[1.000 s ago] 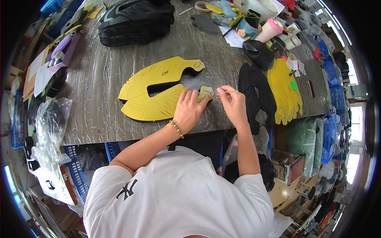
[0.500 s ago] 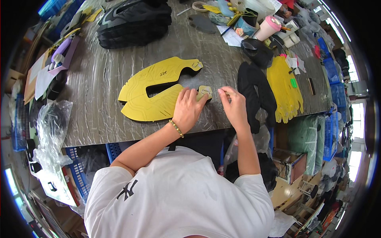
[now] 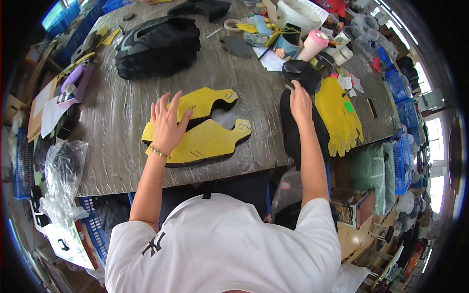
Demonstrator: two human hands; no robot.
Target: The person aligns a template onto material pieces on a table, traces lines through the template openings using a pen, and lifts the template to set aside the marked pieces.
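Two stacks of flat shaped pieces, yellow on top with black edges, lie on the table: the far yellow stack (image 3: 207, 97) and the near yellow stack (image 3: 210, 141). Over their left part is my left hand (image 3: 168, 119), fingers spread and nothing held; whether it touches them I cannot tell. My right hand (image 3: 301, 105) is closed in a pinch around a small pale strip (image 3: 289, 88). Below that hand lie black shaped pieces (image 3: 289, 127), partly hidden by my hand and forearm. Beside them on the right sits a pile of yellow pieces (image 3: 337, 115).
A bulky black stack (image 3: 159, 49) stands at the far left. Toward the back right are a pink cup (image 3: 313, 46), a white bucket (image 3: 299, 15), a tape roll (image 3: 232, 25) and papers. A purple box (image 3: 75, 90) sits on the left. Another person's red sleeve (image 3: 331, 7) shows beyond.
My left hand has left the right end of the near yellow stack, moving left and opening. My right hand has moved away from me and right, over the black pieces.
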